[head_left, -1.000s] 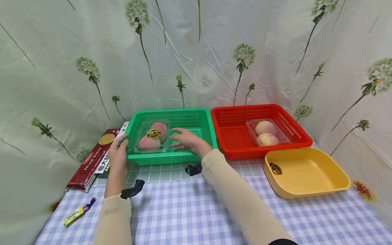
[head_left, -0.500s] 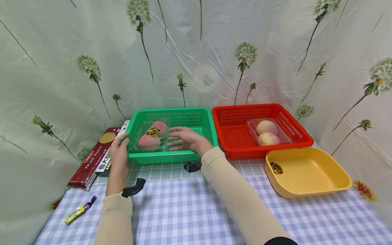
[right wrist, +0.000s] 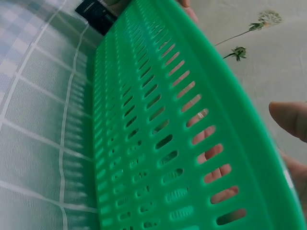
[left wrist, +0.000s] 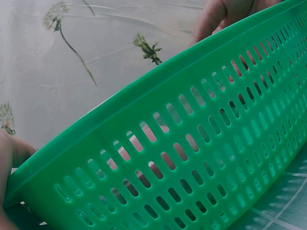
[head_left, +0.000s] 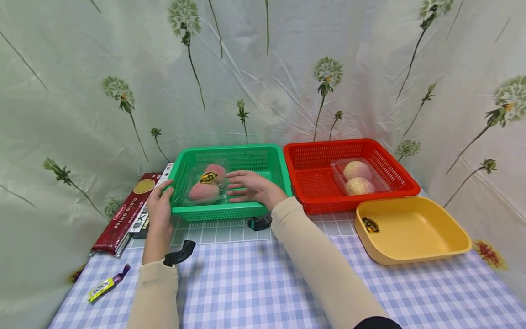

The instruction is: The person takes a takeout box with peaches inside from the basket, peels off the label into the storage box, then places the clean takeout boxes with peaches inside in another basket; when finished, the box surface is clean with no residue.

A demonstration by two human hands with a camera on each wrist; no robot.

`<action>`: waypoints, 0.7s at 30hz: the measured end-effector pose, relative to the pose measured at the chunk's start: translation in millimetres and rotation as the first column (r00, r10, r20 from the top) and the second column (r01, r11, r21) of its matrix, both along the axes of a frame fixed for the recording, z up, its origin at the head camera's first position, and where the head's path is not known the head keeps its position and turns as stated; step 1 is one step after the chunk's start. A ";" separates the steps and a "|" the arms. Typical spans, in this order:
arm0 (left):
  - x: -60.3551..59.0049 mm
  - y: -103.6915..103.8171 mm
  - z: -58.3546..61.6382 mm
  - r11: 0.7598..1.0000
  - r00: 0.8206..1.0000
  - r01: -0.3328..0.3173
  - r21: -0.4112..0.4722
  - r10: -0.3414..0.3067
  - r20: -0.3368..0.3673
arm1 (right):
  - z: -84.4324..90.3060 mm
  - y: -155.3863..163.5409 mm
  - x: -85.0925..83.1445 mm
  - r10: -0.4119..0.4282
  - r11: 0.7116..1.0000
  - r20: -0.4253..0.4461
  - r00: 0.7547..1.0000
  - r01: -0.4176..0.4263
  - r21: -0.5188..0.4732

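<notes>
In the head view, a clear plastic clamshell of pink peaches point(head_left: 204, 192) with a black-and-gold sticker lies in the left half of the green basket point(head_left: 226, 211). My left hand point(head_left: 159, 205) holds the basket's left side, thumb and fingers at the rim. Over the basket's middle is my right hand point(head_left: 255, 188), its fingers extended toward the clamshell and their tips right by its right side. Both wrist views show mostly the slotted front wall; through the slots in the right wrist view, fingers point(right wrist: 218, 172) show behind it.
A red basket point(head_left: 314, 203) with another peach pack point(head_left: 357, 177) stands to the right. In front of it sits a yellow tray point(head_left: 411, 228) with a sticker. At left lie a spaghetti packet point(head_left: 123, 217) and a yellow-purple candy point(head_left: 107, 285). A white wire rack point(head_left: 230, 232) lies under the baskets.
The peach clamshell has shifted slightly right within the green basket, toward my right hand. The right hand's fingers have straightened a little. My left hand stays at the rim.
</notes>
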State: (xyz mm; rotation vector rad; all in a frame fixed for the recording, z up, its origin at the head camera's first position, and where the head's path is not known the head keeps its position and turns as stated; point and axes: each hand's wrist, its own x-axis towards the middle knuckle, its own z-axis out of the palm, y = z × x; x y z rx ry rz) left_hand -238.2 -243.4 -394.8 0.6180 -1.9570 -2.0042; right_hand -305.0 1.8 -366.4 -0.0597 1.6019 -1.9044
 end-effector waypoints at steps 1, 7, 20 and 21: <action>0.0 -0.1 -0.5 1.000 1.000 0.002 0.000 -0.002 -0.002 | -0.3 0.2 -0.2 -0.013 1.000 -0.013 1.000 0.013 0.021; 0.0 -0.9 -1.3 1.000 1.000 0.006 0.001 -0.006 -0.002 | -0.3 0.3 0.4 -0.051 0.979 -0.128 0.990 0.074 0.189; -0.2 -1.2 -2.8 1.000 0.999 -0.016 0.003 0.016 -0.040 | 19.5 21.9 8.5 -0.208 0.960 -0.216 0.954 0.242 0.145; -0.4 -0.9 -2.4 1.000 0.999 -0.021 -0.002 0.021 -0.045 | 21.4 25.0 9.9 -0.232 0.957 -0.222 0.947 0.263 0.123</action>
